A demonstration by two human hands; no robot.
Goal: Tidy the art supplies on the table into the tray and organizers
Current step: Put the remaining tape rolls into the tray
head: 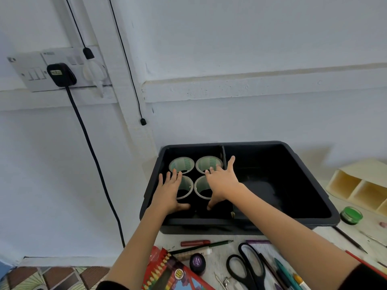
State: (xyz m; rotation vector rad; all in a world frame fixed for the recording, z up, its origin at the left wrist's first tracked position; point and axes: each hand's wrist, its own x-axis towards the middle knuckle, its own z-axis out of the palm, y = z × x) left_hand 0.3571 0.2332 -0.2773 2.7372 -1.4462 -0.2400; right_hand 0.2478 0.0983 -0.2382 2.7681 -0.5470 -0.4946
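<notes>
My left hand (169, 191) and right hand (219, 183), fingers spread, press the black four-cup organizer (182, 163) in the black plastic tray (293, 144) — black-handled scissors (258, 275) outside it, untidied.

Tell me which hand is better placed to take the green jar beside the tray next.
Probably the right hand. The green jar stands by the right front corner of the tray, on that arm's side. The left hand rests on the far-left cups and would have to cross over.
</notes>
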